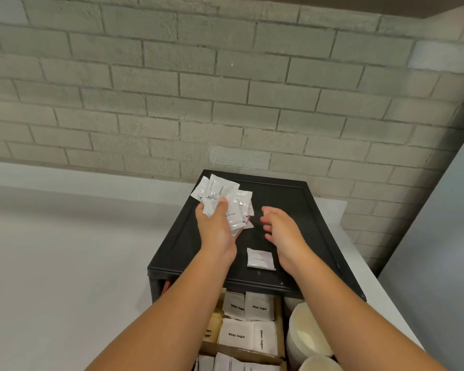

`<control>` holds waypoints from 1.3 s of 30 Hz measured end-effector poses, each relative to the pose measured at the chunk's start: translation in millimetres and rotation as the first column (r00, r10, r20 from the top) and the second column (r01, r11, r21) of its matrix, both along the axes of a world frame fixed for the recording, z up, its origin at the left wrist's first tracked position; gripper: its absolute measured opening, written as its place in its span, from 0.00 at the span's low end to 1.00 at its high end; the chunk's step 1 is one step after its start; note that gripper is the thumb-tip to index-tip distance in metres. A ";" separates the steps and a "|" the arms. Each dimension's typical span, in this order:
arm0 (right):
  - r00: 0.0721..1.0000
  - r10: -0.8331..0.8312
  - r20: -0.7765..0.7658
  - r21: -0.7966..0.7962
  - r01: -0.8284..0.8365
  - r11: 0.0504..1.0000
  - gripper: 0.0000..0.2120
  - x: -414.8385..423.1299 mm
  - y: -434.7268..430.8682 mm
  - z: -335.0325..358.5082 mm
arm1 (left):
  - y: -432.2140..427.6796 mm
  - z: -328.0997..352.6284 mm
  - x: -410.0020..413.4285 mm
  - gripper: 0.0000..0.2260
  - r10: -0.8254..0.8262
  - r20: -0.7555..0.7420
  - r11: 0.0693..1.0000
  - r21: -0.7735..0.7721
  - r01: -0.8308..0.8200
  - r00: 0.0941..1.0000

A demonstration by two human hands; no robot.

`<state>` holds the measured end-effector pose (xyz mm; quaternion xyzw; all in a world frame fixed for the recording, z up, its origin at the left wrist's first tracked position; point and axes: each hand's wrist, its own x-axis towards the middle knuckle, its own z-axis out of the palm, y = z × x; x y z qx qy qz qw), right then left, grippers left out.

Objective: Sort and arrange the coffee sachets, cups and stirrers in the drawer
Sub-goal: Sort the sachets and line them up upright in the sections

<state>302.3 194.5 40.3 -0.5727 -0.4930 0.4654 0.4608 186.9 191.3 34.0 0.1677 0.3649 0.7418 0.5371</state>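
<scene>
Left hand (216,223) grips a fan of Cream sachets (225,199) over the black organiser's top (292,210); right hand (279,227) hovers loosely spread, holding nothing; a lone Cream sachet (260,258) lies flat just nearer, between the wrists, closest to the right.

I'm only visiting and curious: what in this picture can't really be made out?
All in the head view:
Count of the cream sachets: they overlap, and the left hand grips over them.
Print on the lone sachet on the black top: too faint to read.
Label of the brown sachets: half covered by the left forearm.
Number of cups: cut off by the bottom edge and the right forearm.
</scene>
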 end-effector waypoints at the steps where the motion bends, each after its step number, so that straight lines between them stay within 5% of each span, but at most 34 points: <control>1: 0.989 0.089 0.115 -0.014 -0.088 0.996 0.14 6.7 -1.2 2.2 | -0.3 -0.4 -4.5 0.18 0.008 -0.015 1.000 0.000 -0.008 1.000; 4: 0.794 0.401 0.458 -0.140 -0.381 0.914 0.20 24.2 -8.1 12.6 | -1.3 -2.0 -17.7 0.19 0.016 -0.039 1.000 0.010 -0.016 0.999; 7: 0.508 0.541 0.670 -0.321 -0.458 0.829 0.29 26.2 -10.4 21.7 | -1.4 -4.5 -28.6 0.16 0.032 -0.063 0.999 -0.015 -0.033 0.998; 12: 0.411 0.589 0.696 -0.441 -0.402 0.802 0.23 15.3 -1.1 29.5 | -8.4 -6.3 -40.9 0.19 0.019 -0.138 1.000 0.000 -0.019 0.990; 14: 0.461 0.533 0.710 -0.379 -0.388 0.840 0.22 12.0 5.9 28.6 | -11.3 -6.5 -44.9 0.21 0.003 -0.149 1.000 0.016 -0.001 0.989; 18: 0.760 0.334 0.557 -0.164 -0.293 0.942 0.12 -4.1 25.5 22.9 | -16.8 -7.3 -51.8 0.21 -0.004 -0.170 0.999 0.035 0.010 0.985; 26: 0.608 0.275 0.744 -0.153 -0.246 0.957 0.18 -42.9 51.2 17.3 | -30.4 -7.0 -64.9 0.16 -0.030 -0.173 0.997 0.067 0.042 0.984; 30: 0.727 0.235 0.645 -0.100 -0.225 0.969 0.12 -41.2 52.5 12.6 | -38.9 -6.5 -74.7 0.18 -0.056 -0.187 0.995 0.065 0.070 0.981; 35: 0.880 0.182 0.438 0.046 -0.224 0.974 0.20 -29.2 41.1 8.9 | -46.9 -7.7 -83.5 0.19 -0.058 -0.188 0.996 0.059 0.070 0.980; 39: 0.944 0.215 0.252 0.112 -0.249 0.962 0.11 -20.5 18.9 25.8 | -54.3 -7.6 -82.0 0.19 -0.063 -0.200 0.997 0.042 0.072 0.978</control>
